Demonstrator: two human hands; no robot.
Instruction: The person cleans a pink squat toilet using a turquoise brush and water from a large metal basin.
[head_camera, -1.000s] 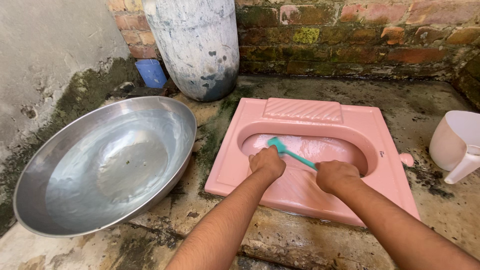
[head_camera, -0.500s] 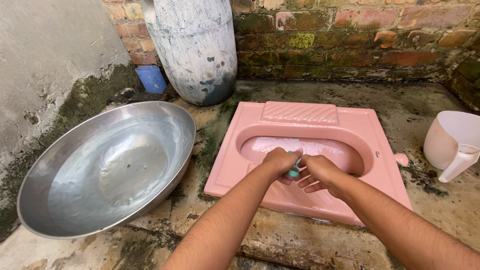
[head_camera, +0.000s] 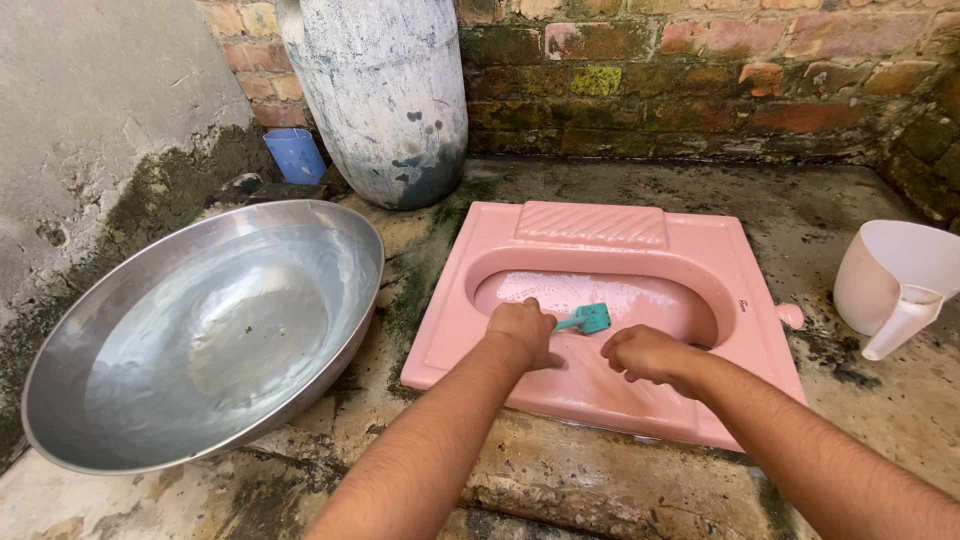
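Steel basin (head_camera: 200, 330) crowds left — white jug (head_camera: 895, 280) right.

I am holding a teal brush (head_camera: 590, 319) in my left grip (head_camera: 522, 333) over the pink squat pan (head_camera: 600, 235), my right grip (head_camera: 645, 355) curling just beside its head. Left of both is sitting a steel basin (head_camera: 200, 330); right, a white jug (head_camera: 895, 285).

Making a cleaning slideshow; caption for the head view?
Left hand scrubs pink squat pan with teal brush; right hand rests alongside.
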